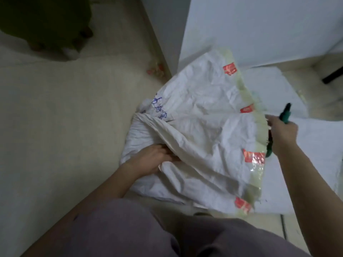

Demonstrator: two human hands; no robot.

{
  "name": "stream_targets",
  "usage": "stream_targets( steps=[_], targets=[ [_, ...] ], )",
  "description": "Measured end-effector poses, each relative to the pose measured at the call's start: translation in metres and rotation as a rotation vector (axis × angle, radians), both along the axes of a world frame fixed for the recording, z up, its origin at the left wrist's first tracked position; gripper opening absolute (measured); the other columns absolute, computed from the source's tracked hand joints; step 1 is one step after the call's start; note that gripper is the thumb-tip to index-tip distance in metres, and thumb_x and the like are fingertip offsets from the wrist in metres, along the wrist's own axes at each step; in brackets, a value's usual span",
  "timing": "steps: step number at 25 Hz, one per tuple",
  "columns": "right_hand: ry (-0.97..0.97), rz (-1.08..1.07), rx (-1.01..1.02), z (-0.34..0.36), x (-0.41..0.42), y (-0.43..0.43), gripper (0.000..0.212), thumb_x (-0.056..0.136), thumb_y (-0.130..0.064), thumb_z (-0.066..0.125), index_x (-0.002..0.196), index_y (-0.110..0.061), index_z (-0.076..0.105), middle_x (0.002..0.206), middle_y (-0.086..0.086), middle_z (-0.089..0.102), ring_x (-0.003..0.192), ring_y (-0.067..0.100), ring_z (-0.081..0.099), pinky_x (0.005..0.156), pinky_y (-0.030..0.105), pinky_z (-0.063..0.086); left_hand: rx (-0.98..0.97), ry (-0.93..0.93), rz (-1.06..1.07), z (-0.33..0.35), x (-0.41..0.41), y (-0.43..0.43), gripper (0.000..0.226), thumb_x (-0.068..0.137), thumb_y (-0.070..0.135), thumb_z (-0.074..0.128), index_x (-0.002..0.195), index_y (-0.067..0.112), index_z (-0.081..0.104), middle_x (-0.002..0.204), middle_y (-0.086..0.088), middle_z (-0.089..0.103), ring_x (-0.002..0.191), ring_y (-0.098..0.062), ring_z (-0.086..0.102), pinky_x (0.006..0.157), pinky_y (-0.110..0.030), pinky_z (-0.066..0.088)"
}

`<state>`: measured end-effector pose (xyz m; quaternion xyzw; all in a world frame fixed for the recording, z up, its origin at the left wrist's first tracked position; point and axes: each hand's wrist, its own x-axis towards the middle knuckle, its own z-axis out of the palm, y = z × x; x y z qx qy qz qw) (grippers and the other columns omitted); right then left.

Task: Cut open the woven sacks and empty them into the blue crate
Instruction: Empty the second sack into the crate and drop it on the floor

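Note:
A white woven sack (202, 130) with blue handwriting and a taped edge bearing red labels lies crumpled on the floor in front of me. My left hand (156, 160) grips a bunched fold of the sack near its left side. My right hand (282, 134) holds green-handled scissors (284, 113) and also touches the sack's taped edge. More white sacks (315, 164) lie flat underneath and to the right. No blue crate is in view.
A white wall corner (167, 52) rises behind the sack. A dark green object (46, 25) sits at the top left on the pale floor (65, 117). Small red scraps (156, 69) lie by the wall. A black bar (332, 75) shows at the right.

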<state>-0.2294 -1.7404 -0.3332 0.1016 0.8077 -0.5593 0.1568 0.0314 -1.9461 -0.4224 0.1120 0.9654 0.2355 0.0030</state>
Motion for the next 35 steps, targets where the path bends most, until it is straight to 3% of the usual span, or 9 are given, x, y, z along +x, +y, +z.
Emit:
stream_targets(
  steps=[5, 8, 13, 16, 20, 23, 28, 31, 35],
  targets=[
    [0.476, 0.076, -0.1, 0.041, 0.012, 0.007, 0.015, 0.085, -0.026, 0.06, 0.091, -0.013, 0.064, 0.084, 0.0, 0.067, 0.045, 0.005, 0.05, 0.049, 0.022, 0.043, -0.263, -0.157, 0.02, -0.024, -0.014, 0.025, 0.083, 0.047, 0.008, 0.077, 0.126, 0.021, 0.056, 0.124, -0.008, 0.059, 0.099, -0.03, 0.065, 0.065, -0.027, 0.055],
    [0.671, 0.537, 0.019, 0.047, 0.044, -0.017, 0.032, 0.082, -0.038, 0.07, 0.111, -0.026, 0.063, 0.11, -0.004, 0.065, 0.086, 0.007, 0.061, 0.079, 0.026, 0.05, -0.296, -0.14, 0.012, -0.024, -0.022, 0.035, 0.104, 0.05, 0.003, 0.076, 0.141, 0.027, 0.03, 0.141, -0.007, 0.046, 0.115, -0.033, 0.056, 0.067, -0.03, 0.055],
    [0.198, 1.38, 0.916, -0.013, 0.076, -0.038, 0.108, 0.061, -0.063, 0.076, 0.148, -0.041, 0.017, 0.158, -0.002, 0.015, 0.138, 0.023, 0.033, 0.109, 0.038, 0.034, -0.202, -0.487, -0.021, -0.011, -0.025, 0.027, 0.082, 0.079, 0.023, 0.058, 0.149, 0.03, 0.014, 0.153, 0.003, 0.02, 0.136, -0.02, 0.031, 0.101, -0.031, 0.038],
    [-0.194, 1.287, 0.715, -0.03, 0.076, -0.016, 0.089, 0.066, -0.061, 0.074, 0.142, -0.035, 0.038, 0.135, -0.002, 0.051, 0.121, 0.019, 0.051, 0.1, 0.032, 0.04, 0.082, -0.562, 0.043, 0.009, -0.022, 0.015, 0.081, 0.063, 0.058, 0.051, 0.135, 0.023, 0.046, 0.135, 0.003, 0.052, 0.119, -0.017, 0.052, 0.094, -0.029, 0.042],
    [-0.201, 0.83, 0.22, -0.024, 0.05, -0.005, 0.026, 0.082, -0.034, 0.072, 0.102, -0.017, 0.069, 0.053, -0.008, 0.056, 0.041, 0.005, 0.048, 0.046, 0.019, 0.043, -0.032, 0.258, 0.116, 0.027, -0.044, 0.014, 0.057, 0.076, 0.057, 0.058, 0.109, 0.01, 0.06, 0.106, -0.007, 0.063, 0.098, -0.023, 0.058, 0.083, -0.033, 0.045],
    [0.014, 0.417, 0.186, -0.025, 0.008, -0.01, 0.03, 0.078, -0.023, 0.077, 0.103, -0.013, 0.064, 0.077, -0.001, 0.064, 0.049, 0.003, 0.054, 0.051, 0.023, 0.045, -0.257, 0.134, -0.066, 0.011, -0.072, 0.013, 0.072, 0.075, 0.055, 0.061, 0.133, 0.015, 0.046, 0.136, -0.009, 0.049, 0.126, -0.026, 0.044, 0.104, -0.036, 0.027],
    [-0.263, 0.469, 0.339, -0.025, 0.005, 0.021, 0.027, 0.082, -0.027, 0.07, 0.066, -0.005, 0.067, 0.05, -0.003, 0.056, 0.046, 0.005, 0.057, 0.045, 0.016, 0.04, 0.213, 0.065, 0.25, 0.021, -0.096, 0.014, 0.046, 0.086, 0.052, 0.043, 0.096, 0.014, 0.066, 0.085, -0.007, 0.069, 0.081, -0.025, 0.065, 0.069, -0.034, 0.047],
    [-0.388, 0.448, 0.165, -0.033, 0.019, 0.059, 0.041, 0.098, -0.001, 0.04, 0.069, -0.016, 0.066, 0.054, -0.007, 0.064, 0.101, 0.02, 0.068, 0.057, 0.02, 0.047, 0.373, 0.114, 0.576, 0.032, -0.113, 0.012, 0.037, 0.092, 0.043, 0.052, 0.107, 0.01, 0.061, 0.094, -0.006, 0.066, 0.089, -0.022, 0.061, 0.074, -0.032, 0.046],
    [-0.571, 0.392, 0.114, -0.041, 0.043, 0.087, 0.026, 0.096, 0.005, 0.041, 0.076, -0.006, 0.053, 0.054, 0.003, 0.059, 0.041, 0.007, 0.058, 0.04, 0.019, 0.045, 0.022, 0.082, 0.564, 0.014, -0.148, 0.021, 0.062, 0.086, 0.043, 0.058, 0.137, 0.012, 0.04, 0.143, -0.014, 0.037, 0.127, -0.031, 0.037, 0.104, -0.047, 0.033]
  ],
)
